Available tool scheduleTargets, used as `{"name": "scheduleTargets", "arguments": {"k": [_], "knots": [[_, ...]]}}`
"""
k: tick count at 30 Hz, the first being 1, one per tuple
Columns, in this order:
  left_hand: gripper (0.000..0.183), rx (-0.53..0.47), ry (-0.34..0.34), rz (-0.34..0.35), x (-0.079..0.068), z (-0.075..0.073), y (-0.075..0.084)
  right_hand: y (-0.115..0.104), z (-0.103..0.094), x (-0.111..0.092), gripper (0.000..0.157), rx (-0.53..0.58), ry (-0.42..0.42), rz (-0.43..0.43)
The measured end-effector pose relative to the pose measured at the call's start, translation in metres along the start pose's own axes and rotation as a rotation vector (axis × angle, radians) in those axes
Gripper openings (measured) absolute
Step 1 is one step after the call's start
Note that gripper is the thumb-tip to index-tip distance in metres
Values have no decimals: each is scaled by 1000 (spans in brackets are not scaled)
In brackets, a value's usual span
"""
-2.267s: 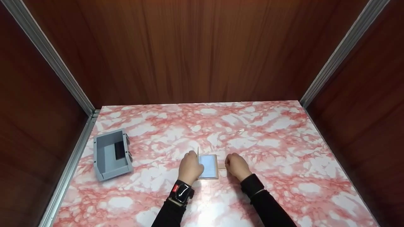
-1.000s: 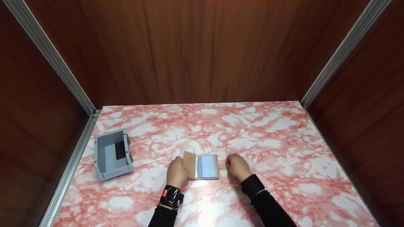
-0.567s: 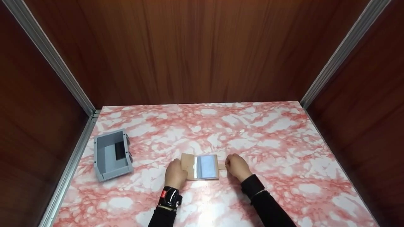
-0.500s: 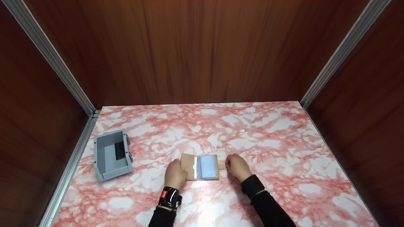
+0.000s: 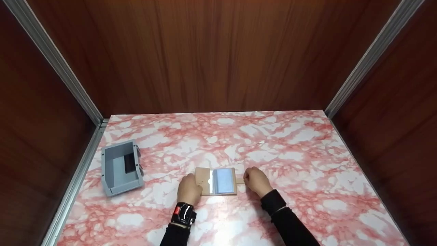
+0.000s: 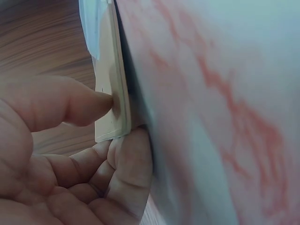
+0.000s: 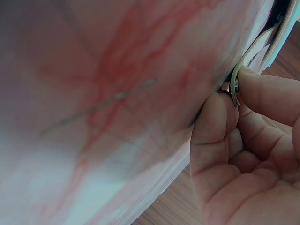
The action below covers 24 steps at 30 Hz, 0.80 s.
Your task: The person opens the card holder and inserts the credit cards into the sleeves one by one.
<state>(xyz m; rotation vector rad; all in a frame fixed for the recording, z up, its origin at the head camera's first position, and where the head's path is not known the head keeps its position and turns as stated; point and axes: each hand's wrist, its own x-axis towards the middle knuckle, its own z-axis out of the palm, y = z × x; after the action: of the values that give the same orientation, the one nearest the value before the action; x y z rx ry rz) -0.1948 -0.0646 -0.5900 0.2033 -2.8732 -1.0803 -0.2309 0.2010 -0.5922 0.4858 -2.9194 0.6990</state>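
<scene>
A tan card holder lies spread flat on the table in the head view, its clear bluish plastic sleeves facing up and a white strip showing by the fold. My left hand grips the outer edge of its left cover; in the left wrist view the thumb presses on the cover and curled fingers lie under it. On the other side my right hand pinches the short closing strap. The right wrist view has the strap's end, with a metal snap, between thumb and curled fingers.
A grey plastic bin with a dark patch inside stands on the left of the red-and-white marbled table. Brown wood-grain walls enclose the back and sides, with metal rails in the corners.
My left hand has moved left and lowered the card holder's left cover from upright to flat, uncovering the inside. My right hand has kept its pinch on the strap in the same place.
</scene>
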Motion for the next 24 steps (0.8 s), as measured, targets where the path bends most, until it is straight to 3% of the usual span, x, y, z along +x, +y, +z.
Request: {"name": "scheduleTargets", "arguments": {"k": [14, 24], "knots": [[31, 18, 34, 13, -1, 2, -1, -1, -1, 0, 15, 5, -15, 35], [28, 19, 29, 2, 0, 0, -1, -2, -2, -1, 10, -8, -5, 10]]}}
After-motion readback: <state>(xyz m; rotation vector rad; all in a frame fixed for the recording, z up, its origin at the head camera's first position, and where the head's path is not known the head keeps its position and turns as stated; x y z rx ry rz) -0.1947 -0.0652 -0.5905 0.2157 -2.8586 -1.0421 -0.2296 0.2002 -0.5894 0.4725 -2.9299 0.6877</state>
